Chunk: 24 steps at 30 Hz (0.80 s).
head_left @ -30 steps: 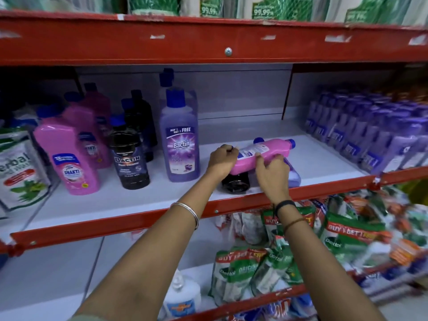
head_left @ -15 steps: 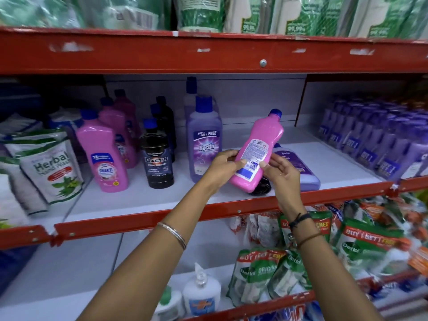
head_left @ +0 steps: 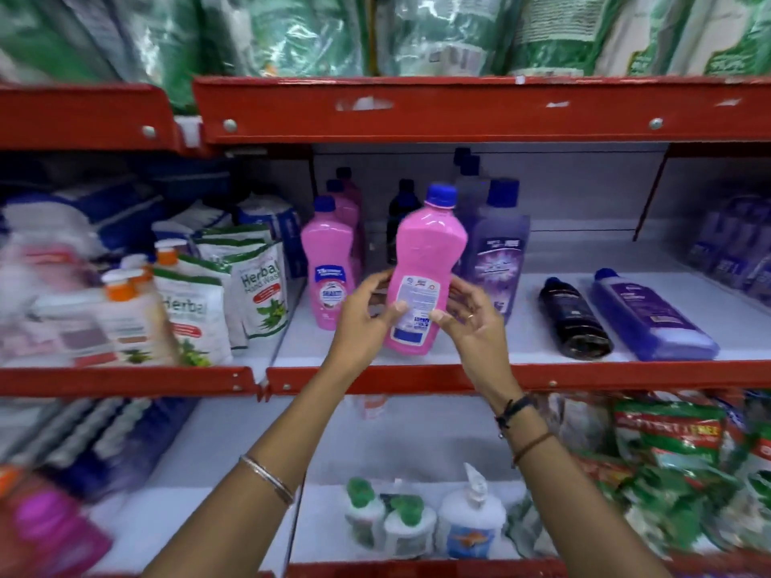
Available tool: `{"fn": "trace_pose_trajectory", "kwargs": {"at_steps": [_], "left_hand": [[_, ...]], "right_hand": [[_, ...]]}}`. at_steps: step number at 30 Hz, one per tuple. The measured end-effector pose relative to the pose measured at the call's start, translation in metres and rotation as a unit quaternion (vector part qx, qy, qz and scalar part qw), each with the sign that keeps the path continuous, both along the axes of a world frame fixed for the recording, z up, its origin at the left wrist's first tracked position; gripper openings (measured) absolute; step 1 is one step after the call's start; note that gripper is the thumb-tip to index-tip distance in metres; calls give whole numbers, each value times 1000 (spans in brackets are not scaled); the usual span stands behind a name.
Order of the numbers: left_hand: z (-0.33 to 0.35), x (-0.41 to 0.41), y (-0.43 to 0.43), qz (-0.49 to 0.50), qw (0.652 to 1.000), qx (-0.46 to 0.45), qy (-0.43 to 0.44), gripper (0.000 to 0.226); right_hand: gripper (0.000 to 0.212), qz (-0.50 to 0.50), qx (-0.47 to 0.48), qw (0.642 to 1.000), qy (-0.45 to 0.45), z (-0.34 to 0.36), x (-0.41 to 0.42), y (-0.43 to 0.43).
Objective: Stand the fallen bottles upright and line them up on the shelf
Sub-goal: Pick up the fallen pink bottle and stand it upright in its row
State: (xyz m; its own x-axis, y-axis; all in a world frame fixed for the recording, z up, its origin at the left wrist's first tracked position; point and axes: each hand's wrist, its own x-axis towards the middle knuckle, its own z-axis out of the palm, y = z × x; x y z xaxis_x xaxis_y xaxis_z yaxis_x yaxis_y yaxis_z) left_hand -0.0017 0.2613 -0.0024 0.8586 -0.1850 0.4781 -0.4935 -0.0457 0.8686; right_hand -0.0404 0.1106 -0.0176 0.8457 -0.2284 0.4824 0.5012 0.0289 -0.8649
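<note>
A pink bottle [head_left: 425, 260] with a blue cap is nearly upright above the front of the middle shelf [head_left: 459, 377], its back label facing me. My left hand [head_left: 365, 317] and my right hand [head_left: 471, 319] grip its lower part from either side. To the right, a black bottle [head_left: 571, 317] and a purple bottle [head_left: 651, 314] lie on their sides on the shelf. Behind the held bottle stand a pink bottle [head_left: 327, 264], a dark bottle [head_left: 400, 214] and a purple bottle [head_left: 498, 252].
Herbal hand wash pouches [head_left: 233, 302] and pump bottles [head_left: 125, 310] crowd the shelf's left section. Rows of purple bottles [head_left: 734, 252] fill the far right. A red shelf beam [head_left: 459, 112] hangs above. Pouches and sanitiser bottles [head_left: 471, 519] sit on the lower shelf.
Both hands lifted the pink bottle off the fallen ones and turned it from lying to nearly upright, carrying it left. The black and purple fallen bottles are now uncovered.
</note>
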Motion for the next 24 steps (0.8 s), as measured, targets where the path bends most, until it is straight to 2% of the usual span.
{"fn": "trace_pose_trajectory", "kwargs": {"at_steps": [7, 14, 18, 21, 24], "left_hand": [[-22, 13, 75, 104, 994, -21, -19, 41], [-39, 24, 96, 105, 993, -53, 17, 43], [-42, 32, 100, 118, 990, -61, 38, 20], [-44, 37, 102, 137, 986, -62, 74, 22], [-44, 35, 101, 113, 991, -33, 69, 16]], "right_hand": [[49, 59, -32, 998, 20, -14, 35, 82], [52, 46, -93, 993, 50, -26, 54, 104], [33, -20, -99, 993, 59, -29, 58, 105], [20, -81, -100, 990, 54, -31, 58, 110], [12, -65, -158, 984, 54, -35, 61, 108]]}}
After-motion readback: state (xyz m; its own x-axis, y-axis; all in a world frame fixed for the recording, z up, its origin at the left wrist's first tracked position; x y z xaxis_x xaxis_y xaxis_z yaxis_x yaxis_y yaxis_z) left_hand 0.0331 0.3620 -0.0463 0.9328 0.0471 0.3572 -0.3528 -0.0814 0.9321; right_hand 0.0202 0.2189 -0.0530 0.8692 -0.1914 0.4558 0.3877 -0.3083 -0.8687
